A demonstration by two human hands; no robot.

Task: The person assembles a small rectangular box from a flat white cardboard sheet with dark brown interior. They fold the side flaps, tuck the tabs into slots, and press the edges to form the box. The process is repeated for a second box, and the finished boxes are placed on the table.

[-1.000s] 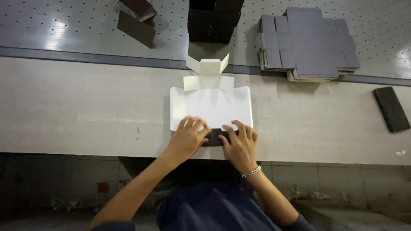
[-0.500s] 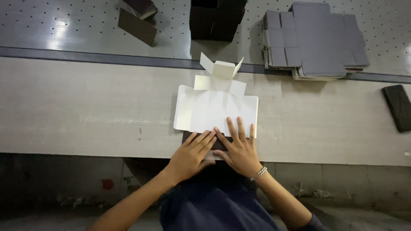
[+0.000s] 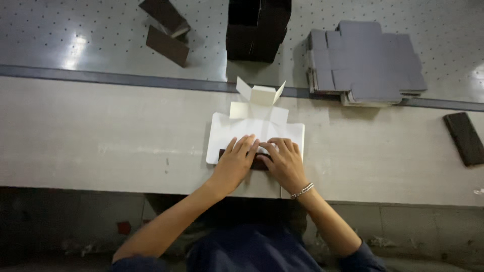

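Box blank (image 3: 254,128), white card, lies flat on the table (image 3: 101,146) right in front of you, far flaps already standing up at the top end. Your left hand (image 3: 236,163) is spread flat, fingers together, pressing the near edge; not gripping anything. Right hand (image 3: 285,161) same deal, open and flat beside it, fingertips nearly touching the left's. Under both palms there's a dark strip (image 3: 259,163), prob. a dark card piece or the folded near flap showing its dark side; can't tell which from this angle.

To do this press well: keep both hands flat, weight thru the fingertips along the crease, not the palms. Work from the centre outward so the fold beds in straight w/o buckling. Hold the blank square to the table edge; it looks a touch skewed to the left. Don't lean on the raised far flaps.

Around you: stack of grey flat blanks (image 3: 365,63) back right, dark boxes (image 3: 257,27) straight ahead, two dark pieces (image 3: 166,32) back left, one dark slab (image 3: 465,138) far right. All well apart from your hands.
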